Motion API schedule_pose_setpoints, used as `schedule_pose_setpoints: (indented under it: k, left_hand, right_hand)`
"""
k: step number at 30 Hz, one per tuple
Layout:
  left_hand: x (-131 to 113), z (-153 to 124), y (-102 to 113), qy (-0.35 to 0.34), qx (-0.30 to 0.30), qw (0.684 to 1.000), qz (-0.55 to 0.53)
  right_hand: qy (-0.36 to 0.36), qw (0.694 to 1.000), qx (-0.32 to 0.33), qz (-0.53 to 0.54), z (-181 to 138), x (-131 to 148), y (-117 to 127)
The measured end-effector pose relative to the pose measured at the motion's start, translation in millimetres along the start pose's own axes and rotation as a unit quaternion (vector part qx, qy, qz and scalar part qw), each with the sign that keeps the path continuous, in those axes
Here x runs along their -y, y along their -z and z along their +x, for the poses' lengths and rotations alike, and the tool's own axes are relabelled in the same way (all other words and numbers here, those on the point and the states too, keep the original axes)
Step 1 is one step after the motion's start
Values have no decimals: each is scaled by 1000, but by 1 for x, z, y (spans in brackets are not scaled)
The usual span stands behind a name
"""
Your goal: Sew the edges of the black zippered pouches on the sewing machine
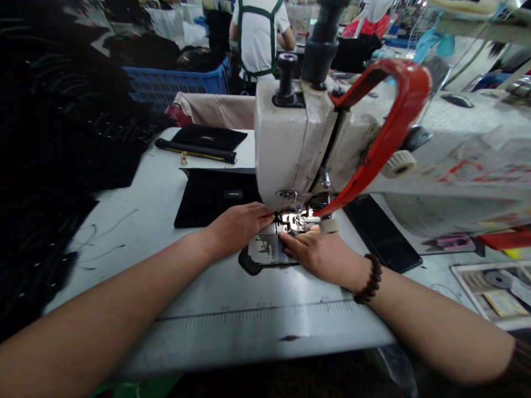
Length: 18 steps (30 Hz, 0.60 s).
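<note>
A black fabric panel (207,193) with a small label lies flat on the sewing machine's bed, its right part hidden behind the machine head. My left hand (238,226) is closed at the panel's near right edge, fingertips together just left of the presser foot (296,221). My right hand (326,257), with a beaded bracelet (369,279) at the wrist, rests right of the foot. Its fingers are stretched toward the metal needle plate (265,249), with the fingertips partly hidden. The white sewing machine (286,143) with a red curved guard (398,110) stands over both hands.
Behind the panel lie a black pouch (207,135) and a zipper strip (197,152). Dark material (62,138) piles up at left. A phone (381,232), pink-handled snips (450,243) and a parts tray (493,293) are at right. A person (259,38) is beyond a blue crate (178,83).
</note>
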<state>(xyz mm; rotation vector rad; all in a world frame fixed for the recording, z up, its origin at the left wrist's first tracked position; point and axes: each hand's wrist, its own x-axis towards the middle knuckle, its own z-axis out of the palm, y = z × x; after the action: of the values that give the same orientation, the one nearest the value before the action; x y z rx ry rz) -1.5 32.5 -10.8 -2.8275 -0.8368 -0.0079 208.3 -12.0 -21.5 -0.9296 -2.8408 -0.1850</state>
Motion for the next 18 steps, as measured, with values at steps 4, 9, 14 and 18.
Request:
schedule_pose_setpoints:
  k: [4,9,14,18]
  left_hand:
    - [-2,0,1,1,7,1000,-3]
    - [-5,2,6,-6,30,1000,1]
    - [-10,4,7,12,38,999,-24]
    - [5,5,10,10,29,997,-73]
  right_hand:
    - [-2,1000,-2,-2,-1,-1,-1]
    - [-6,1000,4,-5,0,-1,2]
    - [-13,1000,15,-5,1,0,4]
    - [-18,1000,24,-4,1,1,6]
